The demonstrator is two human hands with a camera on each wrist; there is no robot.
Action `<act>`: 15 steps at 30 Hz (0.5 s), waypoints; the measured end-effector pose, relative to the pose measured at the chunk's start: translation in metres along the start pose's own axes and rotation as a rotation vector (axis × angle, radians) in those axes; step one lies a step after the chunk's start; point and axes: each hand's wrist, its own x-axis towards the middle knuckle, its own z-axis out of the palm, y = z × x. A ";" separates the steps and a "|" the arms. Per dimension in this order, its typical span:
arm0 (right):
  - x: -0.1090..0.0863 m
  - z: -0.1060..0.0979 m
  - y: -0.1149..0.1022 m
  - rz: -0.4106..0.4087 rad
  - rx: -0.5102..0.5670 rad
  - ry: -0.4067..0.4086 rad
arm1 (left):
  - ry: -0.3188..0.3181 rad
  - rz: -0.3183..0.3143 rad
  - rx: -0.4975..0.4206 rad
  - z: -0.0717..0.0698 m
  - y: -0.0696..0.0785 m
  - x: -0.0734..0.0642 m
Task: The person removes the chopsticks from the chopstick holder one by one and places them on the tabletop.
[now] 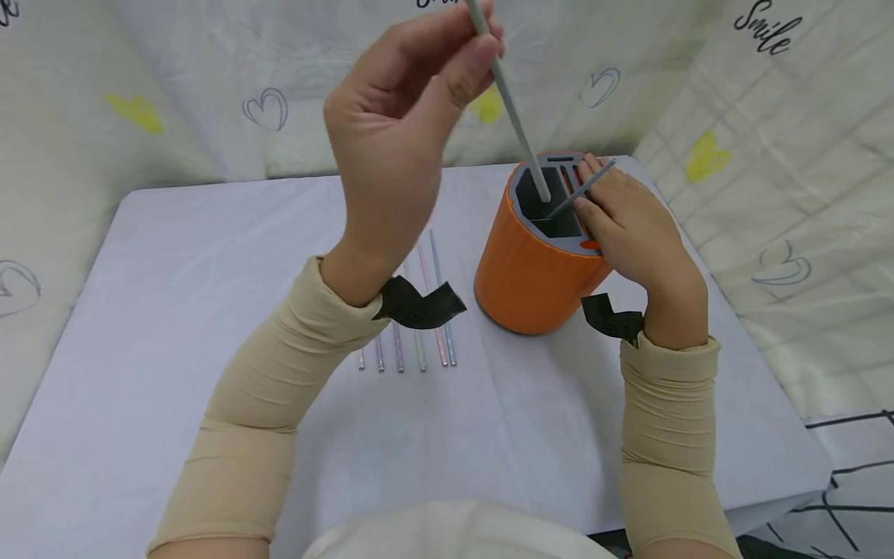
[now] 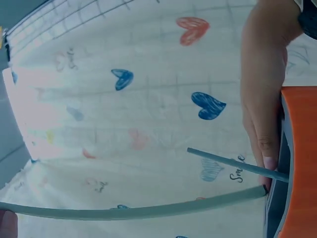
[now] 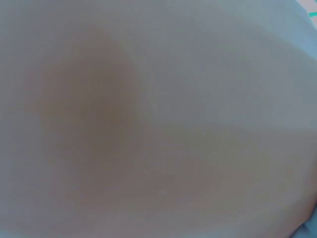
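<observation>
My left hand pinches the upper part of a long pale green straw between thumb and fingers, raised above the table. The straw's lower end reaches the open compartment of an orange holder with a grey slotted top; in the left wrist view its tip is by the holder's rim. A blue-grey straw leans out of the same top, slanting to the right. My right hand rests on the right side of the holder's top, fingers extended. The right wrist view is too blurred to tell anything.
Several thin shiny coloured sticks lie side by side on the white table, partly hidden under my left forearm. A patterned curtain hangs behind the table and along its right side.
</observation>
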 end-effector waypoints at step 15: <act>0.004 0.004 -0.002 -0.030 0.000 -0.019 | 0.335 -0.604 -0.125 -0.098 0.000 0.012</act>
